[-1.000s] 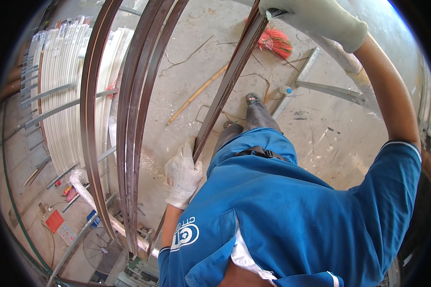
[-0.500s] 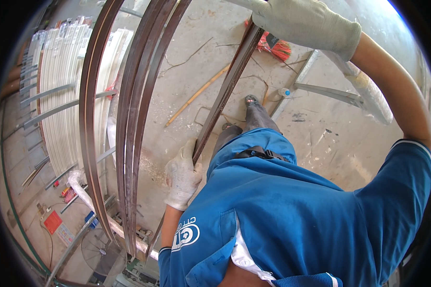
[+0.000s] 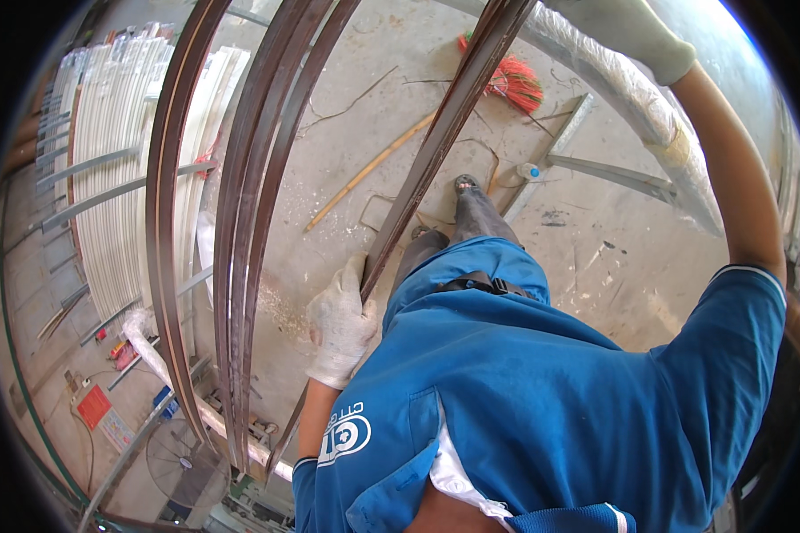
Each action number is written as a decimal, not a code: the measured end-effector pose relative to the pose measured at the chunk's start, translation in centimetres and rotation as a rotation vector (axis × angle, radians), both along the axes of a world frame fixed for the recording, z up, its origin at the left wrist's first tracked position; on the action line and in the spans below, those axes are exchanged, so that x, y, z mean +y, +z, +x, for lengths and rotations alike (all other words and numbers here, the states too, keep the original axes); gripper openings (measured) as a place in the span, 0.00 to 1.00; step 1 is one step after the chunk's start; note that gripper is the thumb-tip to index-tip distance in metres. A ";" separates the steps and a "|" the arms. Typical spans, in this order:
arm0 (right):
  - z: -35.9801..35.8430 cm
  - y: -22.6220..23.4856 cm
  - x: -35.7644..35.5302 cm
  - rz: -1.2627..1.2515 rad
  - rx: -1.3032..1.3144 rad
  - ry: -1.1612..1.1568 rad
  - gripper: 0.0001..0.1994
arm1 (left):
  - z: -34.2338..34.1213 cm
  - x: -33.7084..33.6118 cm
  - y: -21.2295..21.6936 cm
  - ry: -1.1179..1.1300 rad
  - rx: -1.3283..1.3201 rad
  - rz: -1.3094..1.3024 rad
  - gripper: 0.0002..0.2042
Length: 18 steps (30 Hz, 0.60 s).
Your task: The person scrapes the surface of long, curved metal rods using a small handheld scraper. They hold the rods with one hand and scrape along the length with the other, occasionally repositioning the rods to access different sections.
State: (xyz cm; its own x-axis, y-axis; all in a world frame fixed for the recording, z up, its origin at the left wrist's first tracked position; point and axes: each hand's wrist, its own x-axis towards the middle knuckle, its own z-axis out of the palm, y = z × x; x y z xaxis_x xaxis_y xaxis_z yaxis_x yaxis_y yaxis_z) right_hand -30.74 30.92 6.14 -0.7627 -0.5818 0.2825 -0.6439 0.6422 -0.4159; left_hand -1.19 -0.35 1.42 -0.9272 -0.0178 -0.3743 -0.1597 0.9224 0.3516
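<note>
A long dark brown profile strip (image 3: 444, 133) runs slantwise past my left side and out through the upper edge of the view. My left hand (image 3: 340, 324), in a pale knit glove, is wrapped around it beside my hip. The strip's lower part continues behind my left forearm. At the upper right, my gloved right hand (image 3: 636, 35) reaches out on an extended arm, just right of the strip. Its fingers are cut off by the upper edge, so their grip and any contact are hidden. Several more brown strips (image 3: 240, 222) stand to the left of my left hand.
White profiles (image 3: 111, 178) lie stacked on metal rack arms at far left. A plastic-wrapped bar (image 3: 613, 80) and a metal frame (image 3: 560, 133) are at upper right. A red broom (image 3: 514, 84), a wooden stick (image 3: 364, 178) and a bottle (image 3: 526, 171) are on the floor. A fan (image 3: 187, 462) stands lower left.
My right hand has moved up and to the right, partly out of view. The strip's upper part has shifted and now reaches past the upper edge. My left hand has kept its hold.
</note>
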 end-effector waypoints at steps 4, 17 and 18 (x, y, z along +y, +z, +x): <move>1.5 -0.1 1.1 0.070 -0.170 0.038 0.13 | -0.2 0.3 0.3 -0.009 -0.027 -0.048 0.26; 7.7 -7.3 2.7 -0.293 -0.183 -0.241 0.11 | 1.0 1.0 -1.8 -0.107 0.140 -0.312 0.29; 7.7 -7.1 2.5 -0.273 -0.116 -0.207 0.10 | 1.1 1.0 -1.9 -0.105 0.125 -0.319 0.29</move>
State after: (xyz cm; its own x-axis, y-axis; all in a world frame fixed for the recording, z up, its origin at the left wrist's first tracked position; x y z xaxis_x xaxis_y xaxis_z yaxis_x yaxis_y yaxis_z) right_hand -23.01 33.42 -0.99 -0.8927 -0.3264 0.3105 -0.4499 0.6094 -0.6529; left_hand -0.07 0.61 -0.50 -0.9684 -0.0178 -0.2489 -0.0323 0.9980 0.0544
